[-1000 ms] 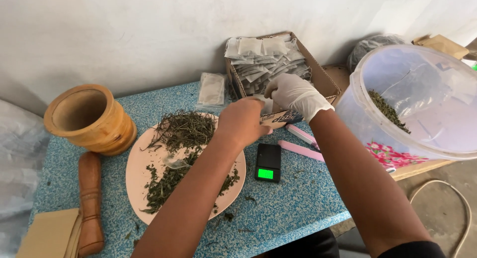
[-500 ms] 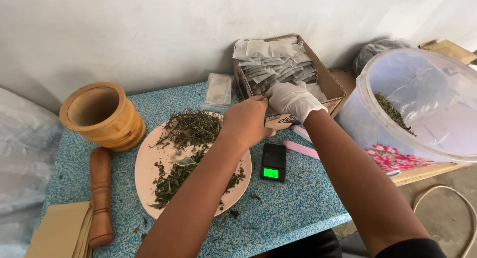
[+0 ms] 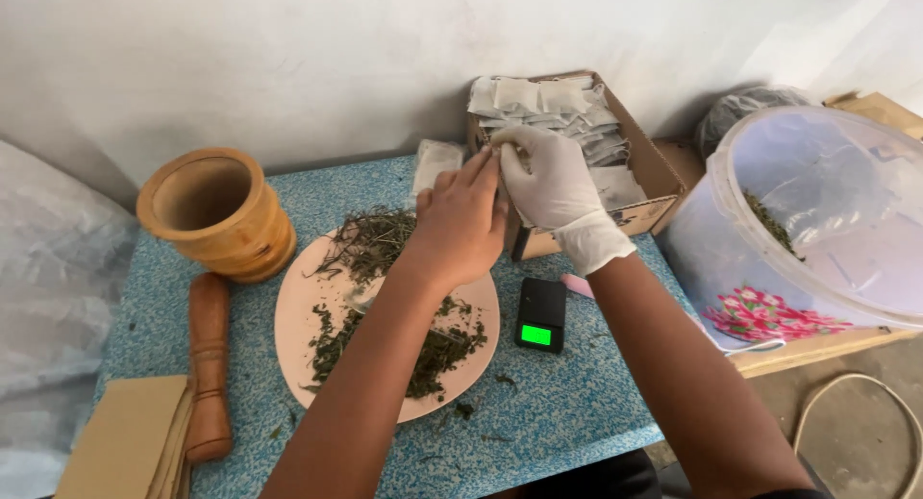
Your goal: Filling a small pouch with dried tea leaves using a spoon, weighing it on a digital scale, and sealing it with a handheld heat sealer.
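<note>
Both hands have lifted up and away from the plate since a second ago, so they now sit right at the front edge of the cardboard box. Using the plate (image 3: 293,316) of dried green herbs as my landmark: just right of it is a small black pocket scale (image 3: 540,313) with a lit green screen, left of it a wooden pestle (image 3: 208,362) and, further back, the wooden mortar (image 3: 217,211). Beyond the plate, the bare left hand (image 3: 461,220) and gloved right hand (image 3: 550,182) pinch a small white sachet (image 3: 496,151) between them, at the box (image 3: 646,167) of similar sachets. My take: keep the sachet mouth held open and level with both hands so nothing spills onto the blue tabletop (image 3: 567,412).
</note>
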